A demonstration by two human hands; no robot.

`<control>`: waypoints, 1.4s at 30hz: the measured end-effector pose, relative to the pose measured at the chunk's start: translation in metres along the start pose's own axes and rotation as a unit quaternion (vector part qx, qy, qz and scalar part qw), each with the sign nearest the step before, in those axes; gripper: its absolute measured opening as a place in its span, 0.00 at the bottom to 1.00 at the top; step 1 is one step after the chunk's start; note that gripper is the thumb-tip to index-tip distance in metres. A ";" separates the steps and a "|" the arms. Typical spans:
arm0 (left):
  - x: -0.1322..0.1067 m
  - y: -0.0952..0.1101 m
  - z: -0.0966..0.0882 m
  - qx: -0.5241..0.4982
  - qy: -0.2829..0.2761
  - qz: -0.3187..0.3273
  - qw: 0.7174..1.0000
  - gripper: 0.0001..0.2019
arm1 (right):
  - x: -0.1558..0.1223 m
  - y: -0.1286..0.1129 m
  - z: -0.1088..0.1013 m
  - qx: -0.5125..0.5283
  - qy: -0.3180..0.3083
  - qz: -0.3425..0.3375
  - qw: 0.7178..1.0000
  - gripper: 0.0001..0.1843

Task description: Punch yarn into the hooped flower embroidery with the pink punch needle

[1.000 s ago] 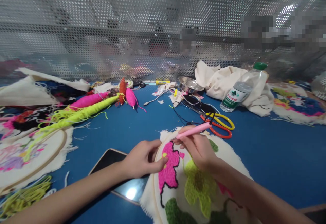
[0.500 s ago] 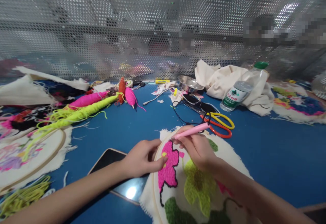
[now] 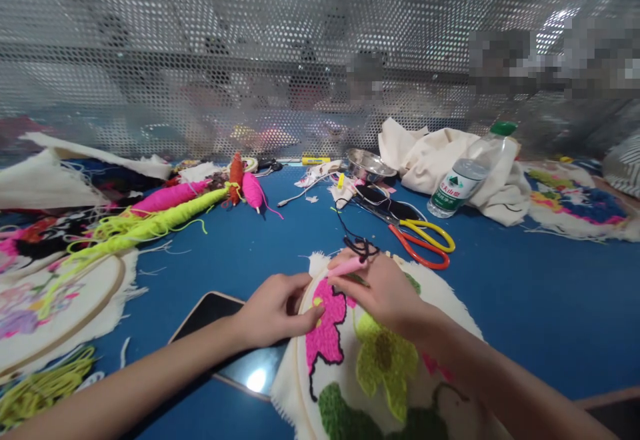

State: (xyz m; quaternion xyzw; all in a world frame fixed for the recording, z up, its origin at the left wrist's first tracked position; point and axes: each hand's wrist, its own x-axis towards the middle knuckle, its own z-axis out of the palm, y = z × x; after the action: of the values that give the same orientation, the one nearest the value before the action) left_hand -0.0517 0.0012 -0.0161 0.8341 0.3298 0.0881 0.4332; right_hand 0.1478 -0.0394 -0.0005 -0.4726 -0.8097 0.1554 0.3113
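My left hand (image 3: 275, 310) grips the left rim of a round embroidery hoop (image 3: 297, 380), thumb on top of the cloth and fingers under the edge. Between the fingers of my right hand (image 3: 387, 287) is a pink punch needle (image 3: 350, 267), leaning low over the upper left of the hoop. Black yarn (image 3: 363, 249) bunches at its back end; its tip is hidden. Under it lies a pink flower (image 3: 329, 327) with a partial black outline. A yellow-green flower (image 3: 383, 353) and dark green leaves (image 3: 335, 413) fill the cloth nearby.
Scissors (image 3: 425, 243) with red and yellow handles lie beyond the hoop, before a water bottle (image 3: 457, 183) and cream cloth (image 3: 425, 153). A phone (image 3: 250, 370) sits under my left forearm. Yarn bundles (image 3: 160, 220) and another hoop (image 3: 95, 320) occupy the left.
The pink punch needle has swung to a lower position, its back end now nearer the cloth and further left. Black yarn has gathered over my right hand. My left hand keeps its hold.
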 end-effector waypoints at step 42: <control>0.001 0.003 -0.001 -0.006 -0.025 -0.022 0.999 0.14 | -0.011 0.008 0.018 0.239 0.123 0.202 0.942 0.11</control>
State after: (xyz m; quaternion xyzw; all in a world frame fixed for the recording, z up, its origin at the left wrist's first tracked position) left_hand -0.0502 0.0011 -0.0129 0.8263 0.3365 0.0598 0.4477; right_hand 0.1453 -0.0436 -0.0227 -0.5537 -0.5916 0.3447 0.4739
